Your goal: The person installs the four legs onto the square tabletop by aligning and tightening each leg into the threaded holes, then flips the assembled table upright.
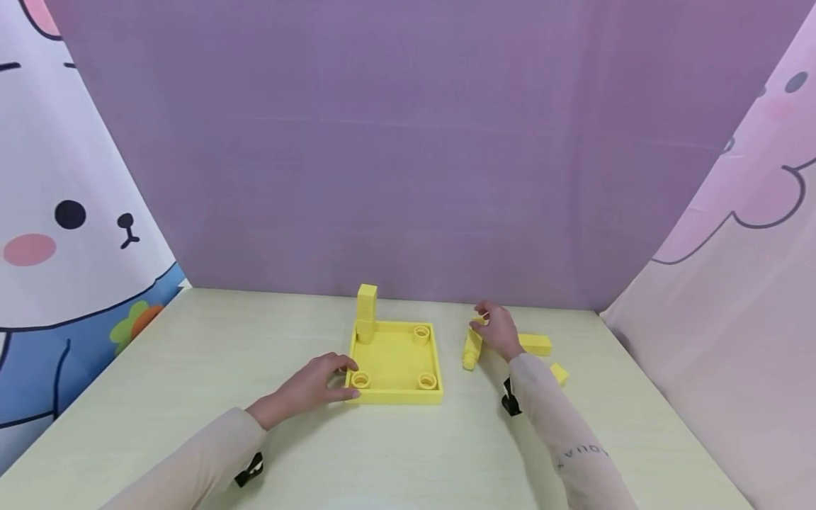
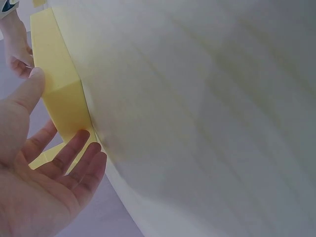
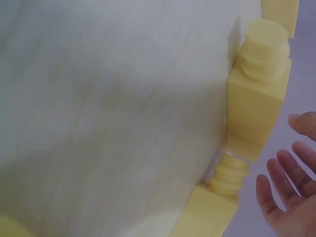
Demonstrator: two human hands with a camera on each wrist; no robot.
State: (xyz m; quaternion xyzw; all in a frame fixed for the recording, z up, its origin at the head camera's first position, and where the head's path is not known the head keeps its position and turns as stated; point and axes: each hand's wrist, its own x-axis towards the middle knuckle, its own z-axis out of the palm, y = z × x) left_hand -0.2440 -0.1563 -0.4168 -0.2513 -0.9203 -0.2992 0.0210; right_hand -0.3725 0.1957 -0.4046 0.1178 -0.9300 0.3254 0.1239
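Note:
A yellow square base (image 1: 389,361) with raised walls lies on the table, round sockets showing in three corners. At its far left corner stands a yellow post (image 1: 366,312). My left hand (image 1: 315,382) holds the near left corner, thumb along the front wall and index finger at the left wall; in the left wrist view the thumb (image 2: 34,86) touches the yellow wall. To the right of the base, my right hand (image 1: 500,333) is over a loose yellow post (image 1: 472,350) with a rounded end. In the right wrist view its fingers are apart and grip nothing.
Another yellow post (image 1: 535,345) lies right of the right hand, with a smaller-looking yellow block (image 1: 559,373) nearer, partly behind the sleeve. A purple cloth (image 1: 408,177) hangs behind the pale table (image 1: 357,453), and patterned cloths flank it on both sides.

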